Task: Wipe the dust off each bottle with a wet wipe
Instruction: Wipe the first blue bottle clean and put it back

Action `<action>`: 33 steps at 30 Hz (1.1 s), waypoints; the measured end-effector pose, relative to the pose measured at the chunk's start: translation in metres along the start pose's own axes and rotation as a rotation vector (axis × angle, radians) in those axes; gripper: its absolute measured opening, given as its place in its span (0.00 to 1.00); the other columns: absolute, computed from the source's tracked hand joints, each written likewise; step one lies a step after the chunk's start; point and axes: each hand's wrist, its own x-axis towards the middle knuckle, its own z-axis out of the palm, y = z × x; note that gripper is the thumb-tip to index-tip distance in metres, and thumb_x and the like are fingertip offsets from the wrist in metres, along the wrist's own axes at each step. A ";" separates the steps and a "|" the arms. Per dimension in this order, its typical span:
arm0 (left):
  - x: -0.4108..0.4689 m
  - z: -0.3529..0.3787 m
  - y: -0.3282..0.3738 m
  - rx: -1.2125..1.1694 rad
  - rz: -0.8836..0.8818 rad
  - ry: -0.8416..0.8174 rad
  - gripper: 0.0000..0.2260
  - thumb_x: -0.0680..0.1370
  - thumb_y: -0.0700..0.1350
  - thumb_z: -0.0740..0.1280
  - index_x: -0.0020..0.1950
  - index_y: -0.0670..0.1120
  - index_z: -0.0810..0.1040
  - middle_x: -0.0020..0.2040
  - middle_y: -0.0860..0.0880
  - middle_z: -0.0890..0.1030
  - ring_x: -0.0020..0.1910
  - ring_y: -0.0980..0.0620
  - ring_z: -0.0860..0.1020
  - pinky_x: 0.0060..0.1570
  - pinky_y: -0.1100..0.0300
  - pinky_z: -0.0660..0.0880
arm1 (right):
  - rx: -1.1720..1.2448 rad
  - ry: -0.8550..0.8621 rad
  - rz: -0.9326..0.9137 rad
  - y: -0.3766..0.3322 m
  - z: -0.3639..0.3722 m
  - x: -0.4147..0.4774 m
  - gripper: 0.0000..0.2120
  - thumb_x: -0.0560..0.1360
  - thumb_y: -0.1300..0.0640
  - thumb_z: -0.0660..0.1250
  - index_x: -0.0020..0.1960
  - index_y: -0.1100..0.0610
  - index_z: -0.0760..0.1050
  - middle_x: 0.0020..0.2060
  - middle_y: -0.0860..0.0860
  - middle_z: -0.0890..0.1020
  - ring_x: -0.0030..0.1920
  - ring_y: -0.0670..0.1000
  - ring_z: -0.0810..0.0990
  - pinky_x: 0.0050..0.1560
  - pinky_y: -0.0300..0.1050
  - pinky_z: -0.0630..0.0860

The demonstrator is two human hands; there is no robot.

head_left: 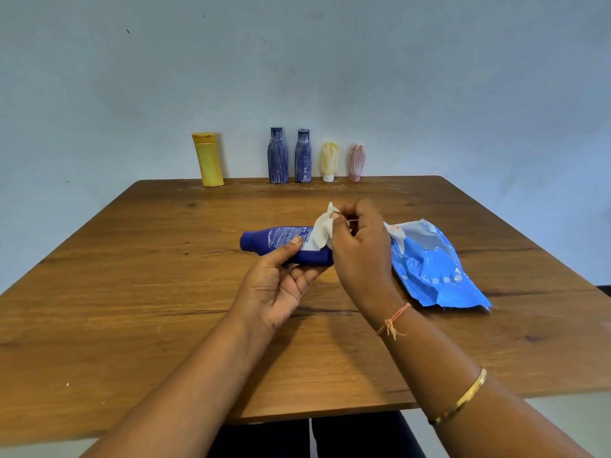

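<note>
The left hand (pixel 281 285) has its grip closed around a blue bottle (pixel 284 241), the thumb pressed on the printed label and the fingers curled under the body, so the bottle lies on its side a little above the tabletop (pixel 132 292), with its cap end pointing to the left. The right hand (pixel 360 246) pinches a white wet wipe (pixel 322 234) between the thumb and the fingertips; the wipe hangs down and touches the right part of the bottle. On the right wrist there is an orange thread (pixel 393 320), and further up the arm a golden bangle (pixel 461 398). Just beside the right hand, on the tabletop, lies an open blue pack of wipes (pixel 433 272). At the far edge of the tabletop, against the wall, five more bottles stand upright in a row: a yellow bottle (pixel 208 160), two dark blue bottles (pixel 277 157) with whitish streaks, a small pale yellow tube (pixel 329 161) and a small pink tube (pixel 356 162), both also streaked.
</note>
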 end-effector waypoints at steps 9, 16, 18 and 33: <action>-0.001 0.000 0.000 -0.093 -0.010 0.006 0.11 0.77 0.35 0.61 0.58 0.34 0.71 0.50 0.36 0.80 0.43 0.43 0.83 0.35 0.51 0.81 | 0.093 0.120 0.134 0.021 -0.001 -0.002 0.11 0.76 0.62 0.62 0.42 0.47 0.70 0.49 0.52 0.76 0.47 0.47 0.76 0.49 0.53 0.78; 0.000 0.001 0.005 -0.048 0.029 -0.004 0.08 0.77 0.36 0.62 0.54 0.35 0.73 0.45 0.37 0.83 0.41 0.44 0.84 0.38 0.51 0.82 | -0.158 -0.034 -0.093 0.030 -0.002 -0.022 0.07 0.74 0.68 0.60 0.43 0.57 0.69 0.42 0.53 0.73 0.39 0.43 0.70 0.38 0.32 0.68; 0.000 0.001 0.006 -0.013 0.044 -0.011 0.07 0.76 0.36 0.63 0.53 0.36 0.73 0.42 0.38 0.83 0.40 0.45 0.84 0.39 0.51 0.81 | -0.229 -0.001 -0.182 0.030 -0.004 -0.024 0.09 0.74 0.69 0.60 0.43 0.56 0.68 0.41 0.51 0.71 0.38 0.41 0.68 0.39 0.27 0.66; 0.010 -0.006 0.010 0.122 0.074 0.022 0.02 0.76 0.37 0.64 0.48 0.38 0.74 0.37 0.42 0.83 0.35 0.49 0.83 0.37 0.55 0.81 | -0.147 -0.169 -0.377 0.030 -0.006 -0.034 0.05 0.70 0.62 0.60 0.42 0.53 0.69 0.40 0.48 0.71 0.39 0.40 0.70 0.38 0.28 0.65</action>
